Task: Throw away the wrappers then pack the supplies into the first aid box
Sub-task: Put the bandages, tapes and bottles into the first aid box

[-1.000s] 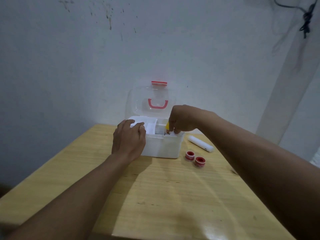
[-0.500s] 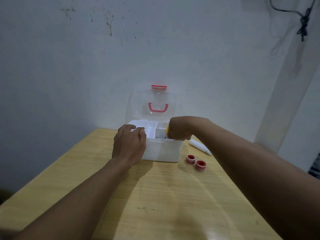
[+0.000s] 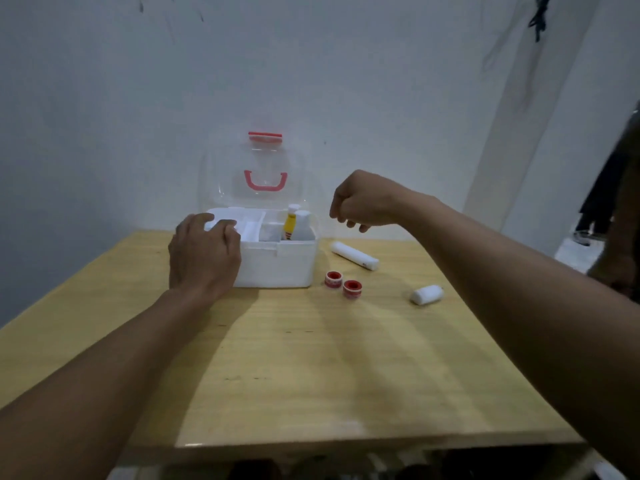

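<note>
The white first aid box [image 3: 277, 263] stands open on the wooden table [image 3: 311, 358], its clear lid [image 3: 263, 174] with a red handle upright. A yellow bottle [image 3: 290, 225] and a white bottle [image 3: 303, 225] stand in its right compartment. My left hand [image 3: 204, 254] rests on the box's left front corner, gripping its rim. My right hand [image 3: 363, 202] hovers to the right of the box, fingers loosely curled, holding nothing. On the table to the right lie two red tape rolls [image 3: 343, 284], a long white bandage roll [image 3: 355, 256] and a short white roll [image 3: 426, 294].
A plain wall stands right behind the box. The table's front edge runs near the bottom of the view. At the far right edge a person's dark-clothed legs [image 3: 602, 192] show in a doorway.
My right hand has let go of the yellow bottle in the box and lifted out to the right. The left hand stays on the box. The short white roll has come into view.
</note>
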